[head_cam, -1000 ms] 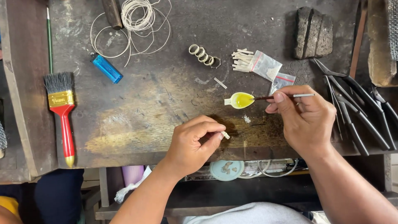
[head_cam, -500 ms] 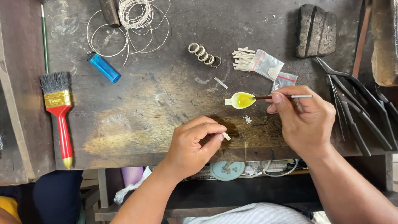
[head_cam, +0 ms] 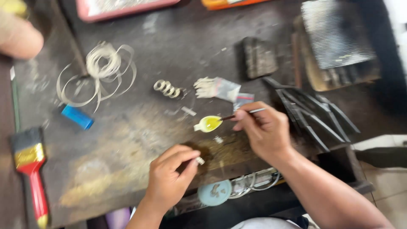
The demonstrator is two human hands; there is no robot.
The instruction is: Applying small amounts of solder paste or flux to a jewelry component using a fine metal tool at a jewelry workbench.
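My left hand (head_cam: 169, 178) pinches a small pale metal piece (head_cam: 199, 160) between thumb and fingertips near the front edge of the dark workbench (head_cam: 127, 140). Further right, my right hand (head_cam: 265, 131) holds a thin brush (head_cam: 248, 113) whose tip dips into a small spoon-shaped dish of yellow liquid (head_cam: 208, 124). The view is blurred by motion.
A coil of flat silver wire (head_cam: 99, 70), a blue lighter (head_cam: 77, 117), metal rings (head_cam: 167, 89) and a small plastic bag (head_cam: 220, 89) lie behind the hands. A red-handled paintbrush (head_cam: 29, 169) is at the left, several pliers (head_cam: 313, 114) at the right, a dark block (head_cam: 259, 57) at the back.
The camera has swung up and tilted, so the bench looks rotated and blurred. Both hands keep their grips and stay in about the same place on the bench.
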